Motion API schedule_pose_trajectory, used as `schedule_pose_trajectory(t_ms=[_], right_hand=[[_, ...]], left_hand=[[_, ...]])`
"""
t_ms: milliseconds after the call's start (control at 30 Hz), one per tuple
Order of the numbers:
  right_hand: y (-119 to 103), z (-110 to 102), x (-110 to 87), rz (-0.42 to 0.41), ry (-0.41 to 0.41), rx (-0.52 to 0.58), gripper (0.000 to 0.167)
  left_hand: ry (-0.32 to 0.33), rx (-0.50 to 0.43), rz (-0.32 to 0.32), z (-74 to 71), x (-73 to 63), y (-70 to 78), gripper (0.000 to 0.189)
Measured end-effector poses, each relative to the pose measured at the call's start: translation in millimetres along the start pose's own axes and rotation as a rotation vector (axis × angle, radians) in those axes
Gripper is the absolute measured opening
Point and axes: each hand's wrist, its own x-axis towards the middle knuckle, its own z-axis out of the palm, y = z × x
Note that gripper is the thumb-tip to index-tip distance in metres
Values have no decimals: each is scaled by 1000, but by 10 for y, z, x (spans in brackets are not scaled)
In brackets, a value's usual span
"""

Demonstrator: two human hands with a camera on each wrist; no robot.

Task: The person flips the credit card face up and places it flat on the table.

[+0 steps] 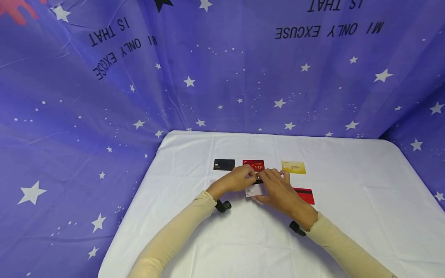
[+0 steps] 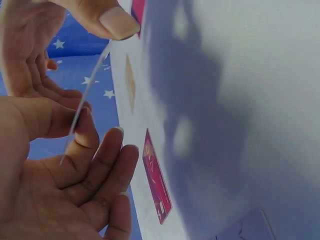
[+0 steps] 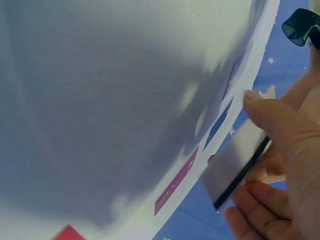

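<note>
A whitish card with a black stripe (image 1: 253, 190) is held between both hands, raised over the white table. My left hand (image 1: 239, 178) pinches it between thumb and index finger, and its other fingers lie loosely curved in the left wrist view. There the card (image 2: 86, 97) shows nearly edge-on. My right hand (image 1: 278, 191) grips it from the other side, thumb at the near edge and fingers at the far edge. In the right wrist view the card (image 3: 240, 162) is tilted, its stripe along the lower side. The fingers hide part of it.
On the white tablecloth (image 1: 243, 247) lie a black card (image 1: 224, 165), a red VIP card (image 1: 253, 163) and a yellow card (image 1: 293, 167) in a back row. A red striped card (image 1: 306, 196) lies beside my right hand. A pale card (image 1: 212, 181) is mostly hidden by my left hand.
</note>
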Motion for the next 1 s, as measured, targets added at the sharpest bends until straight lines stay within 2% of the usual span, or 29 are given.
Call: schedule_pose_trajectory(t_ms=[167, 267, 400, 567, 700, 767, 833, 933, 1000], right_hand=[[-16, -40, 21, -23, 31, 21, 72], [-14, -79, 39, -21, 36, 44, 72], [17, -136, 64, -4, 50, 86, 69], [64, -212, 105, -6, 86, 148, 62], [75, -275, 124, 17, 88, 209, 60], [75, -297, 129, 39, 80, 246, 60], [73, -314, 132, 63, 70, 294, 58], [74, -331, 137, 85, 67, 362, 55], [78, -339, 142, 93, 77, 403, 54]], left_hand=[[-7, -132, 6, -96, -48, -71, 20], [-32, -200, 24, -166, -87, -106, 32], [-82, -324, 9, -261, -144, -121, 53], [-105, -464, -15, -330, -182, -119, 61], [-116, -492, 24, -328, -190, -122, 59], [-137, -490, 97, -312, -188, -122, 54], [-150, -478, 140, -297, -192, -126, 49], [-178, -459, 191, -269, -195, -119, 52], [-196, -443, 201, -258, -197, -108, 57]])
